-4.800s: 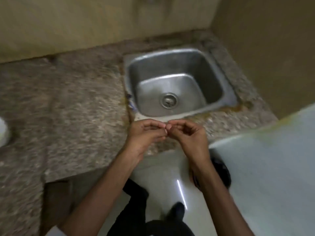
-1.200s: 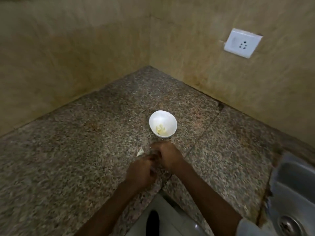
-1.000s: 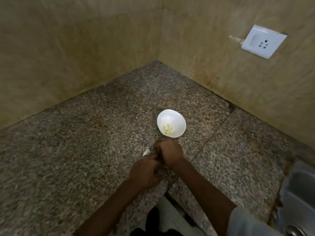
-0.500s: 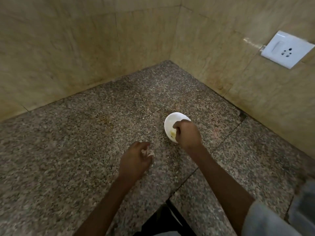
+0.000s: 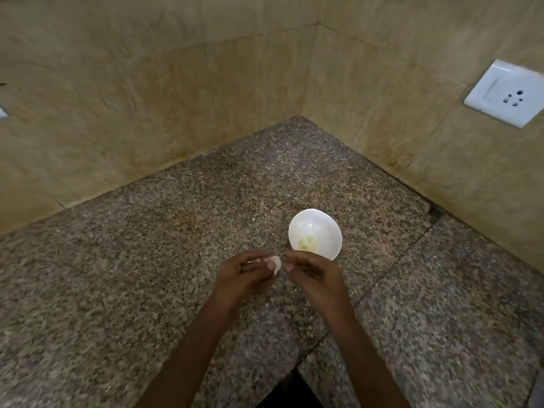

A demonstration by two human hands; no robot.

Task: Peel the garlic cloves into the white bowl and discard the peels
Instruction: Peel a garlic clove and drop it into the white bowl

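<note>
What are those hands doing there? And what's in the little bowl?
Someone is peeling garlic at a speckled stone counter. The left hand pinches a small whitish garlic clove at its fingertips, and the right hand sits right beside it with fingers loosely curled, with nothing seen in it. Just behind the hands stands a white bowl with a few pale peeled cloves at the bottom.

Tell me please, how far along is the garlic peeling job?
Done: a few peeled cloves lie in the white bowl. In hand: the left hand pinches a pale piece, clove or peel, unclear; the right hand is beside it. Left: finishing this piece, discarding peels.
</note>
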